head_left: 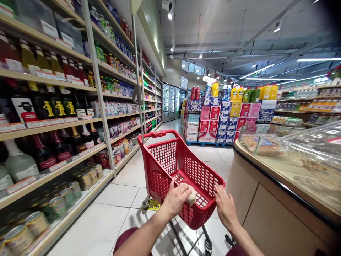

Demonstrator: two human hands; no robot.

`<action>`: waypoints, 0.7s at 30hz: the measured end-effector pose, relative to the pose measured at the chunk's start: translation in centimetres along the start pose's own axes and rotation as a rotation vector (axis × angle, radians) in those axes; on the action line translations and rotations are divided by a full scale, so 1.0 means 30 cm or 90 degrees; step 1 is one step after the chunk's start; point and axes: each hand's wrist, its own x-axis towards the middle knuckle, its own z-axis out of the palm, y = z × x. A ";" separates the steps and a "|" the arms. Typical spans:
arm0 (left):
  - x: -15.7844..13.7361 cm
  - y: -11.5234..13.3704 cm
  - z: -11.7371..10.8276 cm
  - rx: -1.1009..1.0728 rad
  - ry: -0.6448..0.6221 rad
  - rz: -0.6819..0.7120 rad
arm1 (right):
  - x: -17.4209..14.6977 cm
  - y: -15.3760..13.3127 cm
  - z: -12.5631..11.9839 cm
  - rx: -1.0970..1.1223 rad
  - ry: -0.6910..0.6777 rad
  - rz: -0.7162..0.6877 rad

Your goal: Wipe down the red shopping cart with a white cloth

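A red plastic shopping cart (197,167) with a lattice basket stands in front of me, its handle at the far end. My left hand (176,197) is closed around a crumpled white cloth (191,195) at the near left rim. Part of the cloth is hidden under the fingers. At the near right corner of the basket, my right hand (226,206) rests against the rim with its fingers stretched out. Nothing shows inside the basket apart from its slatted floor.
Shelves of bottles and cans (77,149) line the left side. A curved counter (250,177) with clear-lidded packages stands close on the right. Stacked drink cartons (210,121) occupy a blue pallet ahead. A yellow floor sign (153,204) lies beneath the cart.
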 end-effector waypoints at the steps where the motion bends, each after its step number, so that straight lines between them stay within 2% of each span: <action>1: 0.011 0.003 0.002 -0.002 -0.010 -0.004 | -0.020 -0.037 0.011 0.026 0.020 -0.021; 4: 0.043 0.042 0.029 -0.019 -0.036 0.042 | -0.082 -0.128 0.039 0.073 0.062 -0.052; 7: 0.055 0.045 0.043 -0.025 -0.035 0.074 | -0.120 -0.153 0.039 0.042 0.042 -0.074; 9: 0.046 -0.006 0.027 -0.022 -0.041 0.067 | -0.127 -0.137 0.024 0.000 0.000 -0.119; 11: 0.030 -0.080 -0.004 -0.013 -0.043 0.021 | -0.124 -0.111 0.011 -0.039 -0.034 -0.163; 13: 0.015 -0.144 -0.035 -0.003 -0.042 -0.042 | -0.115 -0.088 0.007 -0.071 -0.050 -0.176; 15: 0.008 -0.170 -0.053 0.006 -0.058 -0.080 | -0.106 -0.071 0.010 -0.095 -0.060 -0.168; 18: 0.022 -0.134 -0.044 0.017 -0.088 -0.101 | -0.088 -0.042 0.005 -0.121 -0.076 -0.149; 21: 0.053 -0.071 -0.013 0.034 -0.085 -0.104 | -0.059 0.004 -0.029 -0.142 -0.109 -0.136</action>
